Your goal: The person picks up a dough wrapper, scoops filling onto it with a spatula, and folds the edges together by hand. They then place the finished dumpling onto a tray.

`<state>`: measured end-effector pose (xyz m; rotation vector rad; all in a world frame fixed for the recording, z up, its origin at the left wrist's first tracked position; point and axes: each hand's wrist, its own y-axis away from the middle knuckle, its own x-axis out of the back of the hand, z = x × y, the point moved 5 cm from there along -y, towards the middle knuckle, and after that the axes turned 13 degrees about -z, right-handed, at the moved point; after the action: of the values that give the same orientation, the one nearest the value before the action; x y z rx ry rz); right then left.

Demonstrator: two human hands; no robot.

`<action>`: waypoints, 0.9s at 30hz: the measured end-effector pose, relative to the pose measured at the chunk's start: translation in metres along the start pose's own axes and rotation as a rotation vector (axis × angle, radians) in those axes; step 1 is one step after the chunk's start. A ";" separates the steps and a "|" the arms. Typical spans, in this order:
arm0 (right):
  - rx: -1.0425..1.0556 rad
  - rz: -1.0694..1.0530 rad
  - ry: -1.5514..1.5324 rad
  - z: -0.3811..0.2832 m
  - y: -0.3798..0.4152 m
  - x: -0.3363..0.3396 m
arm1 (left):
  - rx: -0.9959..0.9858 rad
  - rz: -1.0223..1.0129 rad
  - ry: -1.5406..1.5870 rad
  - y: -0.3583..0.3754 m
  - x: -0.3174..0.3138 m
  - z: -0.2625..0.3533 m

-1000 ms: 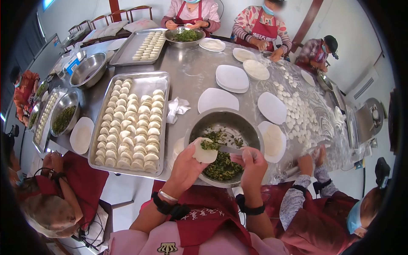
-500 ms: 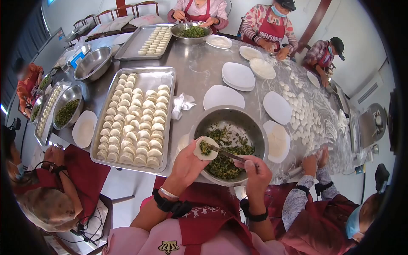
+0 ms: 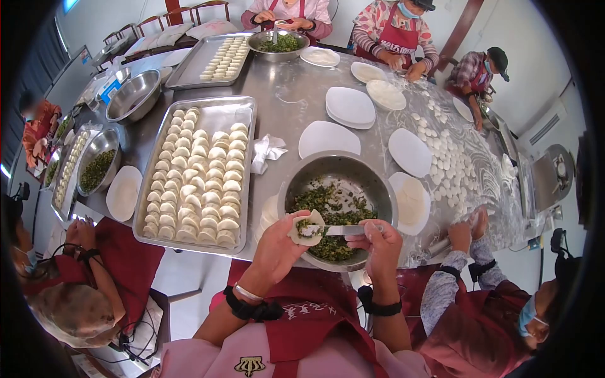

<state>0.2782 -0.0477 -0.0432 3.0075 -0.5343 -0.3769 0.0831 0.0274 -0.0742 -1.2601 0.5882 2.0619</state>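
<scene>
My left hand (image 3: 279,247) cups a round dumpling wrapper (image 3: 314,217) with green filling on it, its edges curving up. In my right hand (image 3: 383,249) is a flat metal filling spatula (image 3: 342,230), gripped between thumb and fingers. The blade's flat side faces up, and its far end lies over the wrapper, touching the filling. Both hands are above the near part of a steel bowl (image 3: 386,189), where chopped green filling (image 3: 333,251) lies. Left of the bowl stands a metal tray (image 3: 234,108) with rows of folded dumplings (image 3: 198,179).
White plates (image 3: 350,106) stand beyond the bowl, and a plate of wrappers (image 3: 413,200) sits to its right. A crumpled tissue (image 3: 269,151) lies by the tray. Dough pieces (image 3: 450,160) cover the floured right side. A co-worker's hands (image 3: 469,230) work with a rolling pin nearby.
The spatula has turned from edge-on to flat and lies more level. The wrapper has tilted and curved up around the filling. Both hands stay nearly in place.
</scene>
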 end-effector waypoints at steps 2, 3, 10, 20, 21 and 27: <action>0.000 0.010 0.000 -0.007 0.002 -0.001 | -0.006 0.000 -0.003 0.000 0.001 0.000; 0.003 0.010 -0.020 -0.007 0.002 0.000 | -0.008 0.003 -0.011 0.000 0.001 0.000; 0.006 0.018 -0.062 0.006 -0.004 0.006 | -0.008 -0.010 -0.039 0.003 -0.004 -0.004; 0.153 0.255 0.312 0.004 -0.047 0.058 | -0.077 0.027 -0.091 0.012 0.008 0.016; 0.161 0.251 0.382 0.011 -0.053 0.062 | -0.078 0.040 -0.091 0.012 0.010 0.017; 0.102 0.151 0.451 0.040 -0.072 0.044 | -0.098 0.075 -0.081 0.017 0.021 0.021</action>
<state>0.3325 0.0039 -0.0992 2.9722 -0.7417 0.3411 0.0509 0.0358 -0.0831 -1.2193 0.5093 2.2165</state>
